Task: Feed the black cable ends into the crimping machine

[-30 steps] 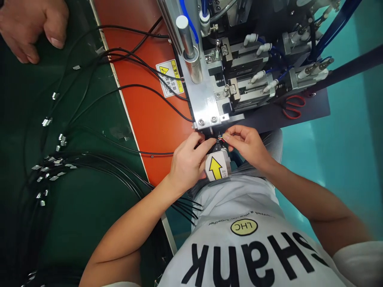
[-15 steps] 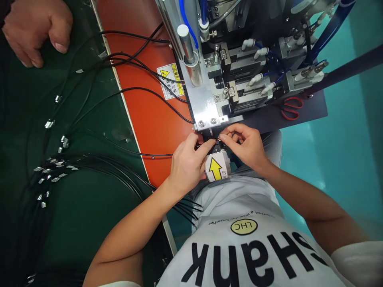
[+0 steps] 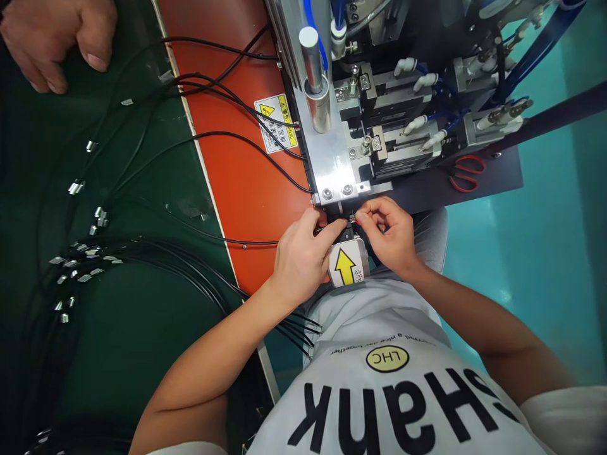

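My left hand [image 3: 303, 262] is closed round the end of a black cable [image 3: 256, 242] that comes in from the left over the orange surface. Its thumb presses at a small black fixture [image 3: 348, 234] on the machine's front. Facing it, my right hand [image 3: 391, 235] pinches thin wires [image 3: 352, 218] at the cable's end between thumb and forefinger; they are tiny and partly covered. Just below both hands sits a rounded block with a yellow arrow label [image 3: 346, 265]. Above them is the machine's metal plate [image 3: 332, 167].
Black cables with shiny metal ends [image 3: 80, 259] lie on the green mat [image 3: 142, 354]. Another person's hand [image 3: 61, 41] rests at the top left. Several cables cross the orange surface [image 3: 222, 183]. Red-handled scissors [image 3: 467, 174] lie right of the pneumatic cylinders [image 3: 403, 148].
The view has shifted slightly, so the machine appears farther right. Both hands stay at the fixture, and a little more of the thin wires shows between the fingertips.
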Motion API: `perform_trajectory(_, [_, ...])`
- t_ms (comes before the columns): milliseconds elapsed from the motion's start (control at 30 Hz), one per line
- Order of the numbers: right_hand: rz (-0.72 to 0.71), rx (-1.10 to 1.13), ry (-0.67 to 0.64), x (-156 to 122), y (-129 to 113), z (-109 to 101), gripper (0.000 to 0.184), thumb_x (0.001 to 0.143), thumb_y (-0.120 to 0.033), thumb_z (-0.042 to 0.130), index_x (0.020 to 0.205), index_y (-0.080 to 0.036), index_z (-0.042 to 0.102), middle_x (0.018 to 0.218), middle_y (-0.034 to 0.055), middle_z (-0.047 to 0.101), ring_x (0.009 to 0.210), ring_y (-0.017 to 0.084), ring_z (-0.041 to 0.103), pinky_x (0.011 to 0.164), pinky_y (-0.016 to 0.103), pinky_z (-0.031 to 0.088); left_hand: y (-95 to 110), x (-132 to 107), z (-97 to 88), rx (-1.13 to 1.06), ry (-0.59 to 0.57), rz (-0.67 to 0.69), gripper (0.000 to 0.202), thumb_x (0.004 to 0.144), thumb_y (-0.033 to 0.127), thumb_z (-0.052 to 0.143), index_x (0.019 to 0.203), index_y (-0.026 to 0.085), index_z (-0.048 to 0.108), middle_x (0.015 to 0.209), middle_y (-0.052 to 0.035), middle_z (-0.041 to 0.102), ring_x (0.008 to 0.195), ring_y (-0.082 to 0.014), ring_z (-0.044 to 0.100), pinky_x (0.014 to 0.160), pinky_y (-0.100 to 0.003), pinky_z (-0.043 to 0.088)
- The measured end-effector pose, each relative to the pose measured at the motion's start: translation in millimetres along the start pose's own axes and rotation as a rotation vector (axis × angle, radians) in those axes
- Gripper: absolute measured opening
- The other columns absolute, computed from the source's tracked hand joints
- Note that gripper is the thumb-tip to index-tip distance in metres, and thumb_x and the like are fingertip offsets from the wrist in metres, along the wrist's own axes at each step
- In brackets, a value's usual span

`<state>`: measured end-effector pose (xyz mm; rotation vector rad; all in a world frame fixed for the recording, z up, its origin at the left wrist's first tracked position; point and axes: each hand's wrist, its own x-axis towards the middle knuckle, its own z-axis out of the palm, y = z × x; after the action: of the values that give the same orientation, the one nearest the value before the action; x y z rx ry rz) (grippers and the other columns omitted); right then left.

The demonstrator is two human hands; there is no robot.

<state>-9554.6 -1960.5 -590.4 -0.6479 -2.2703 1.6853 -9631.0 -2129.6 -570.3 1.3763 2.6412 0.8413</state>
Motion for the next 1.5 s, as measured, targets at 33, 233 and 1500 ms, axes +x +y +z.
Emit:
perform_trajectory(33, [0.040, 0.032, -0.006, 0, 2, 1, 0.014, 0.090, -0.033, 0.062, 0.084, -0.021, 0.061, 0.083, 0.0015, 0.059, 0.060, 0.011, 0.049, 0.057, 0.028, 0.042, 0, 0, 0.2, 0.001, 0.001, 0.001, 0.031, 0.099, 0.020, 0.039, 0.117, 0.022, 0.065, 0.094, -0.0064, 0.050, 0.080, -0.0153, 0.051, 0.063, -0.025, 0.044])
perform_trajectory(233, [0.170, 0.170, -0.046, -1, 7, 2, 0.019, 0.088, -0.040, 0.065, 0.085, -0.022, 0.060, 0.073, -0.0003, 0.055, 0.055, 0.011, 0.046, 0.049, 0.026, 0.037, -1, -1, 0.9, 0.004, 0.009, 0.011, 0.031, 0.099, 0.021, 0.039, 0.117, 0.022, 0.064, 0.093, -0.0058, 0.050, 0.080, -0.0148, 0.052, 0.062, -0.024, 0.043])
perform_trajectory(1500, [0.236, 0.202, -0.131, 14, -7, -10, 0.021, 0.082, -0.039, 0.072, 0.084, -0.018, 0.071, 0.064, -0.0017, 0.056, 0.055, 0.011, 0.045, 0.051, 0.026, 0.036, 2, 5, -1.8, -0.146, -0.022, -0.074, 0.026, 0.095, 0.013, 0.046, 0.114, 0.022, 0.062, 0.095, -0.0058, 0.054, 0.087, -0.0174, 0.057, 0.072, -0.029, 0.050])
